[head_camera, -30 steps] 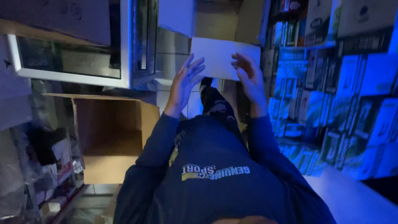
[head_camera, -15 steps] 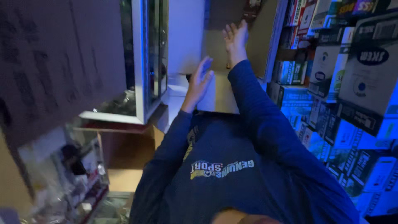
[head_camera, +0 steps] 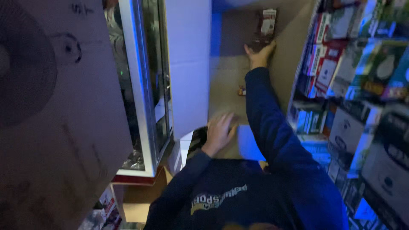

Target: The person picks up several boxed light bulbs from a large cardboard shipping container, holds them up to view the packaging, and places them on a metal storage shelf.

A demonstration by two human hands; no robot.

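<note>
Overhead, the right hand (head_camera: 259,54) reaches far into an open cardboard box (head_camera: 230,81), fingers spread against its right wall, gripping nothing. Nearer, the left hand (head_camera: 218,133) rests loosely open on the box's near edge.

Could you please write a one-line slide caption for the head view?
Right hand reaches deep into a tall brown cardboard box; left hand rests near its edge.
</note>
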